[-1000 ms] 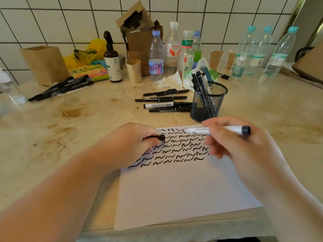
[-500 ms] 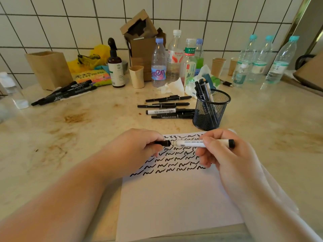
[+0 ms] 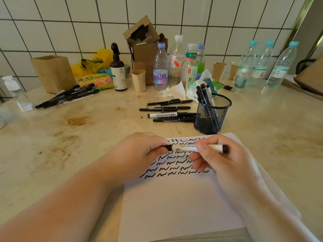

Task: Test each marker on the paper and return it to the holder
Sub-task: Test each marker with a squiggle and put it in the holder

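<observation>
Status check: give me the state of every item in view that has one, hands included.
White marker: held level above the paper, cap meeting barrel.
Left hand: gripping cap.
Right hand: gripping barrel.
Paper: top rows scribbled, rest blank.
Mesh holder: upright, holding markers.

Head camera (the only view) looks forward and down, close over the countertop [image 3: 87,137].

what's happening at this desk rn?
A person is testing markers. Both hands hold one white-barrelled whiteboard marker level above the paper: the left hand grips the black cap end, the right hand the barrel, so the cap is either going on or coming off. The sheet carries rows of black squiggles. A few markers stand in the mesh holder; several more markers lie on the counter beside it.
</observation>
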